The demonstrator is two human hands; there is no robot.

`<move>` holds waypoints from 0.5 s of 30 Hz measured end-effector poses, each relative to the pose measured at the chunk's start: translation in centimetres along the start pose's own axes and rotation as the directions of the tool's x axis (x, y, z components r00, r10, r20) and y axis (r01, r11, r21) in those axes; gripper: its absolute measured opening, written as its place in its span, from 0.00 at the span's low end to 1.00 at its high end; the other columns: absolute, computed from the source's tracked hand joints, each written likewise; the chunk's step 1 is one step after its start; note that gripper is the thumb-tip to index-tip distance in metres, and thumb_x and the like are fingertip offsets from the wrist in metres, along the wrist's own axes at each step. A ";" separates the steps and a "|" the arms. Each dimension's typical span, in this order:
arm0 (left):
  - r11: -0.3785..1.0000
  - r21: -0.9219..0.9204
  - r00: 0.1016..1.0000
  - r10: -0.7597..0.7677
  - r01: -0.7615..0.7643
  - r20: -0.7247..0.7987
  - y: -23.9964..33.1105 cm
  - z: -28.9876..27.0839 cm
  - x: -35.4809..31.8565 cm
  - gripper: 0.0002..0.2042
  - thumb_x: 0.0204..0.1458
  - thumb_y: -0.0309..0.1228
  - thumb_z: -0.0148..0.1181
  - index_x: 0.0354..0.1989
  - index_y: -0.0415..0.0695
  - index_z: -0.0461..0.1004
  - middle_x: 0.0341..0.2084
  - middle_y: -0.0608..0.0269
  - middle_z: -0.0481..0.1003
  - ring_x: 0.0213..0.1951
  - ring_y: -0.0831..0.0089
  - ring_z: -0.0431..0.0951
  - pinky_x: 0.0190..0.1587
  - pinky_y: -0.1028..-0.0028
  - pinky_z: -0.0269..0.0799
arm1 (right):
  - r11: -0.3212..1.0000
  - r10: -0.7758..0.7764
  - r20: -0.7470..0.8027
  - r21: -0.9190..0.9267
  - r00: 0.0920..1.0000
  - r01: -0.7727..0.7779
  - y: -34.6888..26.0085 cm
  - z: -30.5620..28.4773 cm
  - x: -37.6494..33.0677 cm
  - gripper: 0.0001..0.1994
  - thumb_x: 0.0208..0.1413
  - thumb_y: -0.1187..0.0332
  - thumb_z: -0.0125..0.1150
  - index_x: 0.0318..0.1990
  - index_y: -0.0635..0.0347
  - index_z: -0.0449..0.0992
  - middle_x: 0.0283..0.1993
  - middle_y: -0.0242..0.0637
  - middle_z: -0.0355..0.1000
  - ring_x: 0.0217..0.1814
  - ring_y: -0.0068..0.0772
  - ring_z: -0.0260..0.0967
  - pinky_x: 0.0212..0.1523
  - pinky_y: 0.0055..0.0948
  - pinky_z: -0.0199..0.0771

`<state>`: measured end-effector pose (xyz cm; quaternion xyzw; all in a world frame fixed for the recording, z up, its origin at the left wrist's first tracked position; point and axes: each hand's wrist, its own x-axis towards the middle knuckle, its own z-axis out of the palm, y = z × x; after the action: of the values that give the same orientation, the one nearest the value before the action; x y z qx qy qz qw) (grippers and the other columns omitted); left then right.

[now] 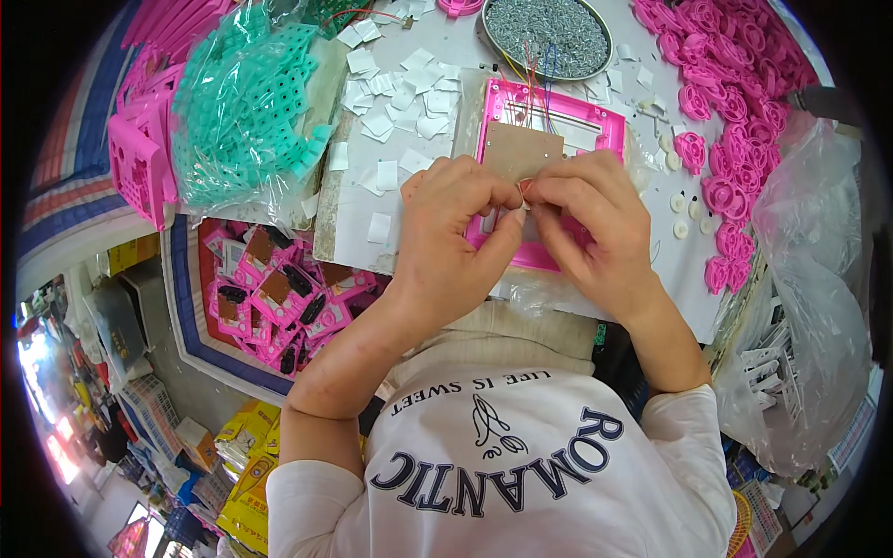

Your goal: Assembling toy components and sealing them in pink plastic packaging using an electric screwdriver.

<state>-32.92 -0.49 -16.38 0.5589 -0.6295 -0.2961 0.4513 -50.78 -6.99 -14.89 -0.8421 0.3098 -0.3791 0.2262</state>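
Observation:
My left hand (458,228) and my right hand (595,219) meet over a pink plastic frame (609,132) lying on the worktable. Thumb and fingers of both are pinched together around a thin reddish wire (525,185), with a small pale bit at the fingertips that is too small to name. Beneath the fingers, a brown square board (523,147) sits within the frame, partly covered by my hands. Red, yellow and blue wires (531,82) rise from the far side of the board toward a metal bowl.
Small screws fill the round metal bowl (487,35) at the back. White square pads (379,121) lie scattered left of the frame, near bagged green plastic parts (244,112). Pink rings (726,195) pile up on the right. Lower left, pink assemblies (279,288) fill a lined container.

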 end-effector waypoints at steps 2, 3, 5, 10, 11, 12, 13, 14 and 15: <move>1.000 0.003 1.000 0.022 -0.022 -0.006 -0.1 0.1 0.0 0.06 0.46 0.18 0.66 0.32 0.43 0.78 0.26 0.65 0.73 0.30 0.70 0.70 0.37 0.71 0.64 | 0.997 0.034 0.054 0.074 0.998 -0.037 -0.2 -0.3 -0.4 0.10 0.47 0.78 0.70 0.38 0.59 0.81 0.33 0.34 0.78 0.31 0.37 0.71 0.30 0.32 0.71; 0.999 0.005 0.999 0.033 -0.033 -0.009 -0.1 0.1 0.0 0.07 0.46 0.18 0.65 0.32 0.42 0.77 0.27 0.64 0.72 0.31 0.70 0.70 0.37 0.71 0.64 | 0.992 0.070 0.069 0.096 0.995 -0.076 -0.5 -0.5 -0.5 0.10 0.47 0.79 0.70 0.39 0.59 0.81 0.34 0.34 0.79 0.31 0.37 0.71 0.31 0.32 0.71; 0.990 0.055 0.991 0.134 -0.133 -0.005 -0.1 0.1 0.1 0.06 0.48 0.18 0.65 0.33 0.41 0.78 0.26 0.67 0.72 0.29 0.75 0.69 0.34 0.74 0.64 | 0.983 0.128 0.086 0.122 0.988 -0.138 -0.8 -0.8 -0.8 0.11 0.47 0.79 0.69 0.39 0.60 0.81 0.35 0.35 0.79 0.32 0.37 0.72 0.31 0.31 0.72; 0.928 -0.237 0.954 -0.257 0.289 0.156 0.7 -0.9 0.3 0.04 0.53 0.21 0.64 0.37 0.38 0.78 0.26 0.73 0.74 0.25 0.87 0.68 0.28 0.82 0.63 | 0.995 -0.095 0.022 0.011 0.995 0.095 -0.3 -0.5 -1.3 0.12 0.45 0.79 0.71 0.39 0.61 0.80 0.38 0.36 0.80 0.34 0.37 0.74 0.32 0.31 0.75; 0.889 -0.255 0.919 -0.329 0.379 0.218 0.7 -1.4 0.8 0.04 0.54 0.21 0.64 0.37 0.38 0.78 0.27 0.73 0.75 0.25 0.89 0.68 0.27 0.84 0.62 | 0.994 -0.112 0.034 0.004 0.993 0.112 -0.4 -0.4 -1.4 0.12 0.45 0.79 0.72 0.39 0.61 0.80 0.40 0.36 0.80 0.35 0.38 0.74 0.33 0.31 0.75; 0.843 -0.266 0.874 -0.396 0.468 0.280 0.6 -2.0 1.3 0.04 0.55 0.22 0.64 0.38 0.37 0.78 0.27 0.74 0.76 0.24 0.90 0.68 0.27 0.85 0.62 | 0.992 -0.129 0.045 -0.003 0.991 0.130 -0.5 -0.4 -1.6 0.13 0.44 0.78 0.73 0.39 0.61 0.79 0.42 0.36 0.80 0.35 0.39 0.74 0.33 0.31 0.75; 0.862 -0.256 0.878 -0.349 0.438 0.326 0.5 -2.4 1.8 0.04 0.58 0.23 0.63 0.39 0.36 0.78 0.28 0.69 0.79 0.26 0.88 0.72 0.28 0.85 0.65 | 0.989 -0.146 0.056 -0.007 0.988 0.147 -0.7 -0.4 -1.7 0.13 0.43 0.78 0.73 0.39 0.61 0.79 0.43 0.36 0.80 0.36 0.39 0.74 0.33 0.31 0.76; 0.777 -0.306 0.812 -0.412 0.551 0.414 0.7 -2.9 2.5 0.05 0.58 0.24 0.63 0.39 0.36 0.78 0.28 0.68 0.79 0.26 0.87 0.73 0.29 0.85 0.67 | 0.989 -0.145 0.062 -0.019 0.987 0.147 -0.5 -0.5 -1.8 0.14 0.43 0.77 0.73 0.39 0.60 0.79 0.44 0.36 0.80 0.36 0.40 0.74 0.33 0.31 0.76; 0.675 -0.339 0.733 -0.458 0.655 0.503 1.1 -3.3 3.3 0.05 0.59 0.24 0.63 0.40 0.36 0.78 0.29 0.67 0.79 0.26 0.86 0.74 0.29 0.84 0.68 | 0.989 -0.145 0.067 -0.031 0.987 0.147 -0.4 -0.6 -2.0 0.14 0.43 0.77 0.74 0.39 0.60 0.79 0.45 0.36 0.80 0.37 0.40 0.74 0.33 0.31 0.76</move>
<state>-30.29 -3.06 -13.22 0.5234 -0.4001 -0.6740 0.3341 -52.13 -5.40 -15.34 -0.8782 0.2466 -0.3616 0.1928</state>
